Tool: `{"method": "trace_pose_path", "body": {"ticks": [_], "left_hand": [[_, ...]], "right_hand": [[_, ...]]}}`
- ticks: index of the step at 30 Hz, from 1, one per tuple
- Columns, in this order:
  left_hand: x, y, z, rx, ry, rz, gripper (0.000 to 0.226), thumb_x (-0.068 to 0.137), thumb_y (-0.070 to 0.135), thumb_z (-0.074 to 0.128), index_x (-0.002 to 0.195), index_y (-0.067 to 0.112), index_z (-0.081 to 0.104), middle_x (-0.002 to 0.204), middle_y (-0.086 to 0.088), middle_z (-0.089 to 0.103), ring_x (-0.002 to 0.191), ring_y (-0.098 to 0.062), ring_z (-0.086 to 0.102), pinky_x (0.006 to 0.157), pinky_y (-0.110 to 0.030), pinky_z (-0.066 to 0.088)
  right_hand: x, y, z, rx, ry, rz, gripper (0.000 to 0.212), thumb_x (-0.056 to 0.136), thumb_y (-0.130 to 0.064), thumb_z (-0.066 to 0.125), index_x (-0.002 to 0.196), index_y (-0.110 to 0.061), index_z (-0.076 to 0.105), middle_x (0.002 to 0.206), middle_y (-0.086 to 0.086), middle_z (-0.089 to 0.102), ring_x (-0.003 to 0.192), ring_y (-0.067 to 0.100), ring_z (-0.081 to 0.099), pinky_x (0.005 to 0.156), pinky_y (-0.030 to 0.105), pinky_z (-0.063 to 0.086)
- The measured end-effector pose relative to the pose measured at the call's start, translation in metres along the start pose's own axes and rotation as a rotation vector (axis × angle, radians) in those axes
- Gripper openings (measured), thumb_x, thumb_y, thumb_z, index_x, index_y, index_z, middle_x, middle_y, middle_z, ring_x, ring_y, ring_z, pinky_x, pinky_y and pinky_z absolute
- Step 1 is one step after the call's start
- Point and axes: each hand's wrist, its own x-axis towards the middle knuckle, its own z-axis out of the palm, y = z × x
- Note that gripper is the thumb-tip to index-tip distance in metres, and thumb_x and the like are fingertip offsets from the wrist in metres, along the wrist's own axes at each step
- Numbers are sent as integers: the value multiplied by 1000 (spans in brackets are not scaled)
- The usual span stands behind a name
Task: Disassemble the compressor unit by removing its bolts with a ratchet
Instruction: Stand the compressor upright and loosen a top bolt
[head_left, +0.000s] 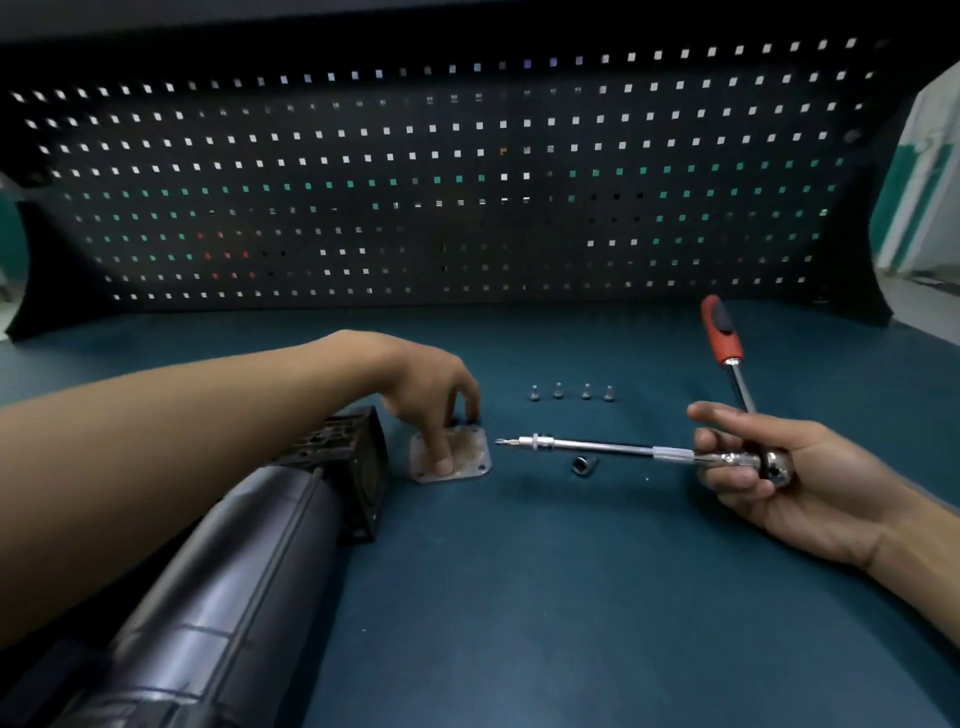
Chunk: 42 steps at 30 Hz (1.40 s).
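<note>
Plain dark teal-blue on the bench mat (519, 597). Black on the pegboard (467, 171), patterned with a regular grid of small square holes lit white, some green, a few red. Red with a black inlay on the ratchet (722, 335) handle, bright chrome on its shaft and extension bar (597, 446). Silver-grey on the four bolts (571, 392) and the socket (579, 464). Dull grey on the square plate (470, 451) (blotched brown toward the middle). Glossy dark grey to black on the compressor unit (234, 571).

No writing seems legible in this blurry view.
</note>
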Motion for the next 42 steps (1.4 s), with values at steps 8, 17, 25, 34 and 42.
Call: {"method": "trace_pose_path", "body": {"ticks": [8, 17, 25, 34, 42], "left_hand": [[37, -39, -1, -17, 313, -112, 62, 71, 53, 84, 123, 27, 63, 102, 7, 65, 93, -18, 61, 80, -31, 49], [-76, -48, 10, -218, 310, 142, 50, 67, 78, 67, 101, 43, 73, 104, 27, 69, 99, 12, 59, 86, -11, 44], [-121, -49, 48, -372, 220, 163, 57, 78, 64, 72, 129, 57, 48, 131, 33, 51, 122, 12, 46, 109, -21, 35], [-116, -56, 47, -410, 354, -72, 50, 78, 70, 67, 123, 50, 60, 126, 17, 61, 117, -6, 55, 103, -28, 40], [-93, -51, 51, -473, 472, -562, 59, 83, 69, 55, 119, 24, 66, 128, -4, 62, 115, -28, 56, 92, -35, 46]], "right_hand": [[13, 3, -15, 45, -35, 5, 26, 65, -15, 86, 89, -12, 79, 78, 8, 62, 47, 12, 43, 33, 20, 37], [12, 1, -9, 61, -48, 26, 25, 64, -15, 86, 87, -11, 78, 79, 7, 62, 48, 12, 44, 34, 19, 37], [1, 0, 3, 62, 47, -3, 16, 87, -18, 56, 100, -11, 64, 78, 7, 62, 47, 11, 44, 33, 17, 36], [11, 3, -7, 41, 59, -16, 19, 86, -20, 60, 87, -11, 77, 80, 5, 63, 50, 9, 44, 34, 16, 37], [8, 3, -7, 43, 50, -23, 18, 86, -21, 60, 88, -14, 76, 79, 3, 63, 48, 8, 42, 32, 16, 34]]}}
